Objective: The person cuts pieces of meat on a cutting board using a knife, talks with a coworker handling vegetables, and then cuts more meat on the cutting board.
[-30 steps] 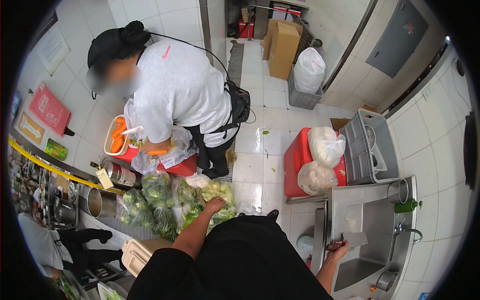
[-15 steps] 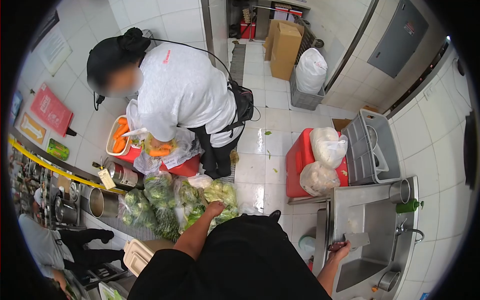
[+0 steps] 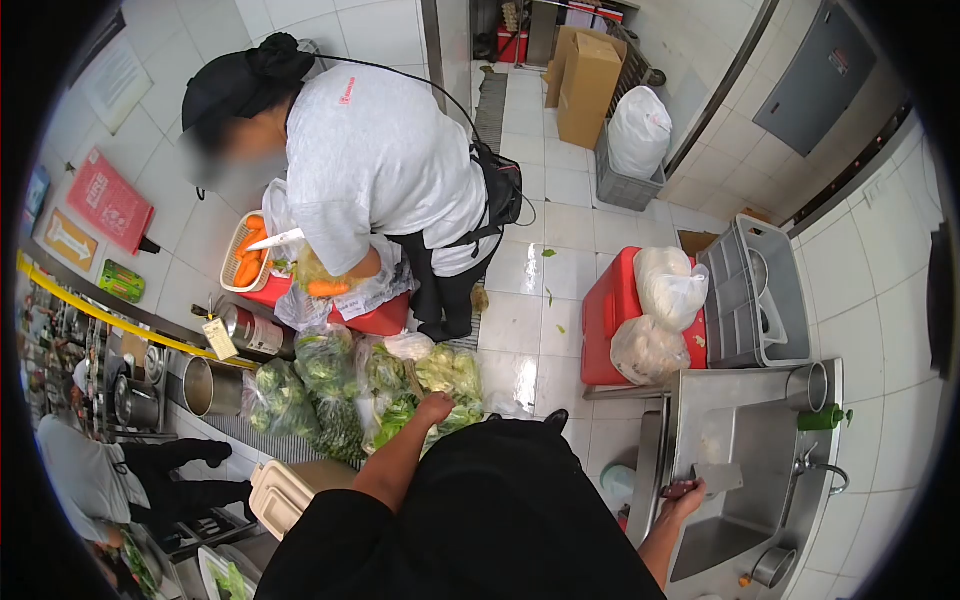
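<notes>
A cleaver (image 3: 716, 479) is gripped by its handle in the right hand (image 3: 685, 498), its blade held out over the metal sink (image 3: 735, 440). The left hand (image 3: 435, 407) is loosely curled above the bagged greens (image 3: 448, 373), well apart from the right; whether anything is held in it cannot be told. Carrots (image 3: 249, 256) are held in a white basket (image 3: 229, 277) near a bending co-worker (image 3: 380, 150).

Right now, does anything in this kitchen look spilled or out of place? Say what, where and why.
Yes. Loose green leaves lie on the floor between the co-worker and the red box, apart from the bagged greens, so they look dropped. An orange scrap also sits beside the small pot at the sink.
</notes>
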`<state>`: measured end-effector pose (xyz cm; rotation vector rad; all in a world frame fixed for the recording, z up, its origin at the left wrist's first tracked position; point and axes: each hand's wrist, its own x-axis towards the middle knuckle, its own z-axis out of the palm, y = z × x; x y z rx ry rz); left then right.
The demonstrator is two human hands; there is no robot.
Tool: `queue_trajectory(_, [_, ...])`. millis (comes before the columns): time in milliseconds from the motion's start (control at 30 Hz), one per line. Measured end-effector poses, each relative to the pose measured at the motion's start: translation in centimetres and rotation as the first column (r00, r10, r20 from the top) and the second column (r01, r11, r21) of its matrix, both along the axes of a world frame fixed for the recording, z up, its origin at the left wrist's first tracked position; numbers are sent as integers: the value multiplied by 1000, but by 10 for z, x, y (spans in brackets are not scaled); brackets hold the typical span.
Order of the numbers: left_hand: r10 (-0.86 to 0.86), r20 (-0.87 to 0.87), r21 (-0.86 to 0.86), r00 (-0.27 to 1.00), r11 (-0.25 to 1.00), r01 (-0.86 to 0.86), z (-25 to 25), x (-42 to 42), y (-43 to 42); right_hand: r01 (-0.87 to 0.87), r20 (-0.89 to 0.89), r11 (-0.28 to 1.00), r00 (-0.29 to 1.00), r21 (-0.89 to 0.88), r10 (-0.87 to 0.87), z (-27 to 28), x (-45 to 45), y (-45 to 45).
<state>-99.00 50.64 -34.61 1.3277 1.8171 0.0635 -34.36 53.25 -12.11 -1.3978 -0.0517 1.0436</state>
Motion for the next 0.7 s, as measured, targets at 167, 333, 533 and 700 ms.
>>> queue_trajectory(167, [326, 145, -93, 934, 944, -315, 83, 16, 5, 166, 85, 986, 983, -27, -163, -17, 3, 10])
queue_trajectory(333, [494, 213, -217, 843, 865, -452, 82, 14, 7, -3, 7, 1000, 1000, 9, 3, 8, -9, 0])
queue_trajectory(533, [245, 64, 88, 967, 964, -250, 74, 13, 8, 100, 33, 994, 995, -46, -99, 21, -24, 6])
queue_trajectory(700, [139, 20, 18, 990, 990, -139, 62, 13, 6, 112, 66, 994, 991, 8, -113, 5, -13, 6])
